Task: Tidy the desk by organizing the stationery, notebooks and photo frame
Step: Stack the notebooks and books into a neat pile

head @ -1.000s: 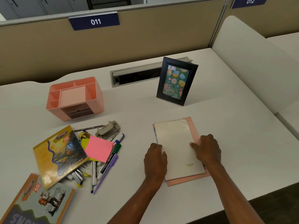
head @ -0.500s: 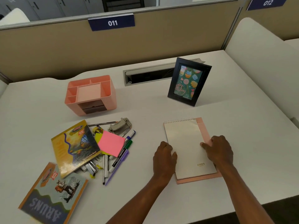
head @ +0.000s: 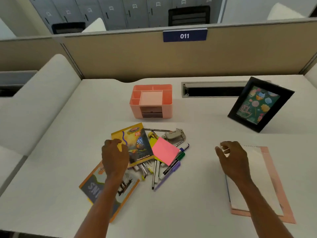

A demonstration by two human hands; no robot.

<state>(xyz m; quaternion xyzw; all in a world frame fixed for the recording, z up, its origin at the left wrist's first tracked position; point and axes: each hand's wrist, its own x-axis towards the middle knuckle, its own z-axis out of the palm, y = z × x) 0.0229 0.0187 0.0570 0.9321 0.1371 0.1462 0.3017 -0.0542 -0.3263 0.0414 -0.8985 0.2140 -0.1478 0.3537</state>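
My left hand [head: 115, 157] grips the left edge of the yellow notebook [head: 139, 145], thumb on its cover. That notebook lies on a heap of pens and markers [head: 171, 166], beside a pink sticky pad [head: 164, 151] and a grey hole punch [head: 175, 134]. An orange notebook [head: 93, 186] lies under my left forearm. My right hand [head: 233, 160] hovers with loosely curled fingers and holds nothing, at the left edge of the white spiral notepad [head: 257, 179], which sits on a pink book [head: 279, 191]. The black photo frame [head: 260, 103] stands at the back right.
A pink desk organizer [head: 167, 110] with open compartments stands behind the heap. A grey cable slot [head: 212, 91] runs along the back of the desk. A tan partition [head: 120, 57] closes the far side. White dividers rise at left and right.
My left hand left the notepad and moved left onto the yellow notebook. My right hand lifted off the notepad and shifted toward its upper left. The view swung left.
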